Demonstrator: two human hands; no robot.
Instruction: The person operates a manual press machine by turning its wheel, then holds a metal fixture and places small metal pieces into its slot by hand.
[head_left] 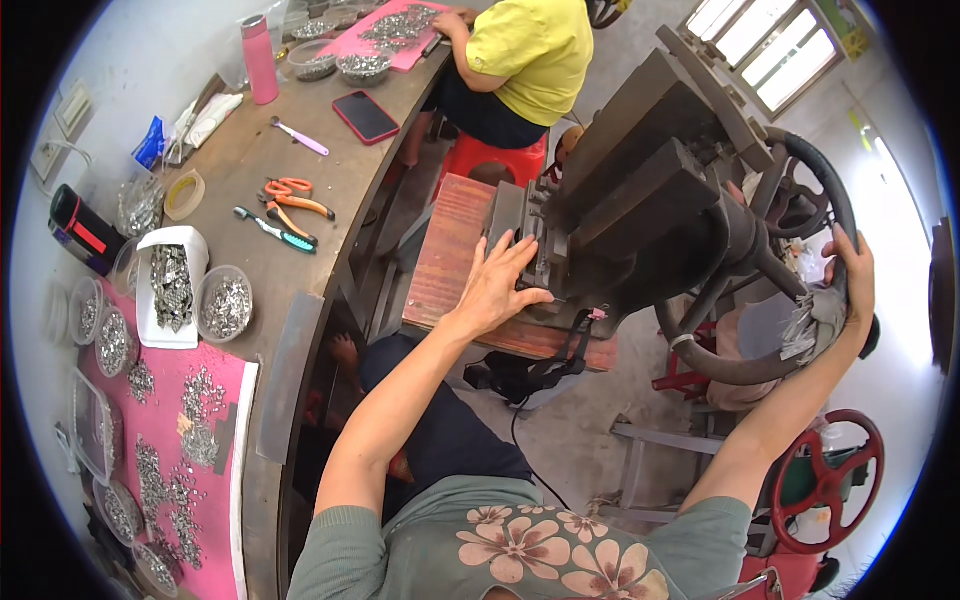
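Observation:
A dark metal hand press (640, 215) stands in front of me on a reddish wooden board (447, 245). My left hand (497, 277) lies with its fingers spread on the metal block at the base of the press; I see nothing held in it. On the right, my right hand (852, 272) is wrapped round the rim of the press's large black handwheel (822, 165). A grey rag (815, 325) is tied round that rim, just below my right hand. What sits between the press's tool faces is too small and shadowed to tell.
To my left, a workbench (300, 265) carries tubs of small metal parts (224, 303), a pink mat (215, 375), pliers (297, 204), a brush (277, 230) and a phone (366, 117). Beyond it, a person in yellow (540, 60) sits on a red stool (490, 160). A red handwheel (815, 480) stands lower right.

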